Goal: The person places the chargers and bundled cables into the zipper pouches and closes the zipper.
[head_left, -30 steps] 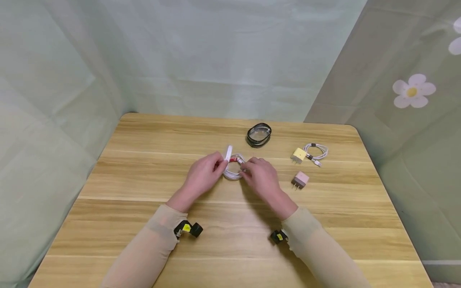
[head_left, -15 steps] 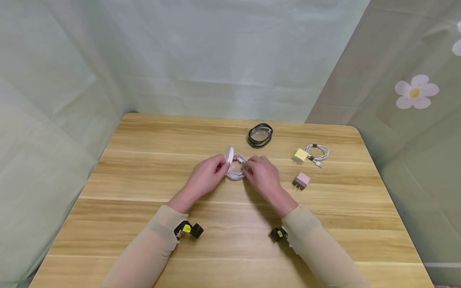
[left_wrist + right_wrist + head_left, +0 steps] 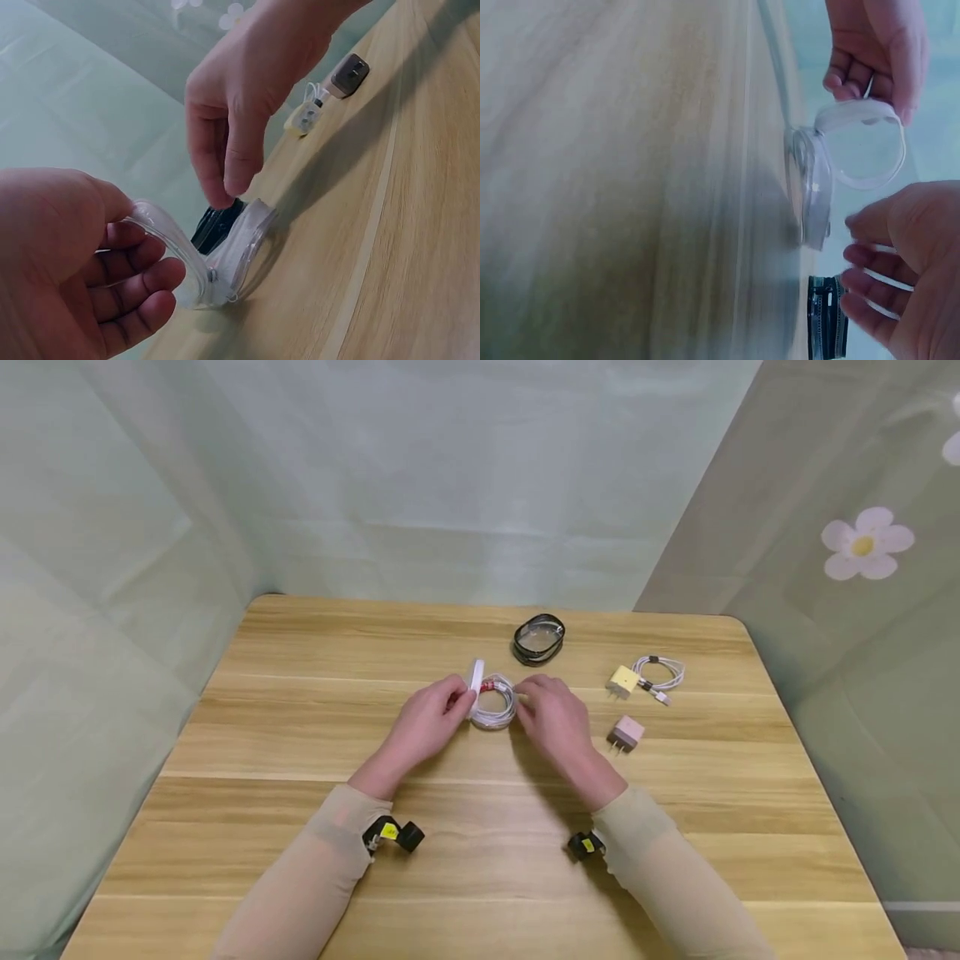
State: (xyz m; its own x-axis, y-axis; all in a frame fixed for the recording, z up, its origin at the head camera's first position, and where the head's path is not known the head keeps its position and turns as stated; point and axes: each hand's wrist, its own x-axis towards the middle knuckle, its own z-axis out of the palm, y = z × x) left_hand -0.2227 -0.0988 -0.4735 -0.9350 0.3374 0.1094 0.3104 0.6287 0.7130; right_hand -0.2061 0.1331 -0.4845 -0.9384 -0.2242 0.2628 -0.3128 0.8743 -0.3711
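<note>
A small round clear case (image 3: 491, 725) with white edging lies on the table, its hinged lid (image 3: 476, 683) standing upright on the left. A coiled white cable (image 3: 507, 695) with a red part sits inside. My left hand (image 3: 423, 720) pinches the lid's rim between thumb and forefinger, its other fingers loosely curled in the left wrist view. My right hand (image 3: 555, 718) is just right of the case. In the right wrist view its fingers (image 3: 874, 262) are loosely bent and apart, with nothing between them. That view also shows the raised lid (image 3: 855, 112) joined to the case body (image 3: 817, 187).
Behind the case stands a black-edged round clear case (image 3: 538, 641). On the right lie a yellow plug adapter (image 3: 623, 682), a coiled white cable with dark ties (image 3: 673, 670) and a pink and grey plug adapter (image 3: 626, 734). A curtain (image 3: 480, 485) hangs behind the wooden table (image 3: 300, 643).
My right hand has drawn back from the coiled cable to the right of the case, uncovering the coil's right side. The left hand still holds the lid up; its tilt varied slightly.
</note>
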